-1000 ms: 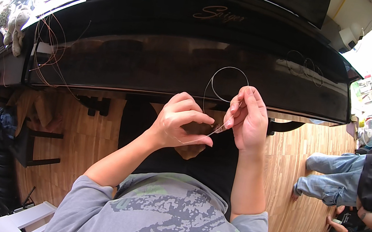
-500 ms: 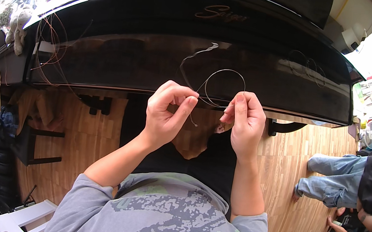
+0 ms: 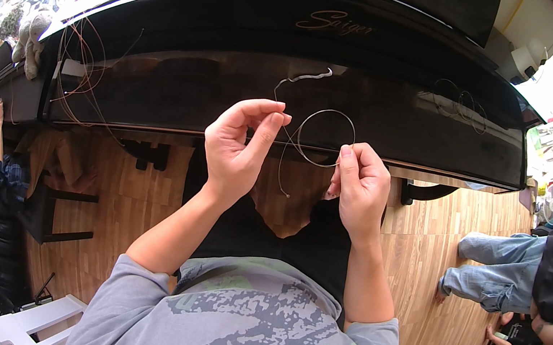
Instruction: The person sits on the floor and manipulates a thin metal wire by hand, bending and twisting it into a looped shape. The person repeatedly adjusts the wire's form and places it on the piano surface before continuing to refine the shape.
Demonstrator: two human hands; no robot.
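Note:
A thin metal string [image 3: 333, 111], which looks like a guitar string, is wound into a loop in front of me. My left hand [image 3: 240, 148] pinches it between thumb and forefinger, left of the loop. The loop's right side is pinched by my right hand [image 3: 360, 194]. One short tail with a small knob at its tip hangs between the hands. Past my left fingertips runs a crinkled, pale end [image 3: 314, 76], seen against the glossy black piano [image 3: 235, 70]. Both hands are just at the piano's near edge.
Reddish loose strings [image 3: 91, 79] lie on the piano's left end; another thin coil [image 3: 460, 104] lies at its right. A plush toy [image 3: 34, 37] sits at far left. People sit left and right, one beside a black stool [image 3: 60, 239]. Wooden floor [image 3: 413, 232] lies below.
My left hand has moved slightly up and left, and my right hand slightly down. The loop has become rounder and lower, and the knobbed tail hangs longer.

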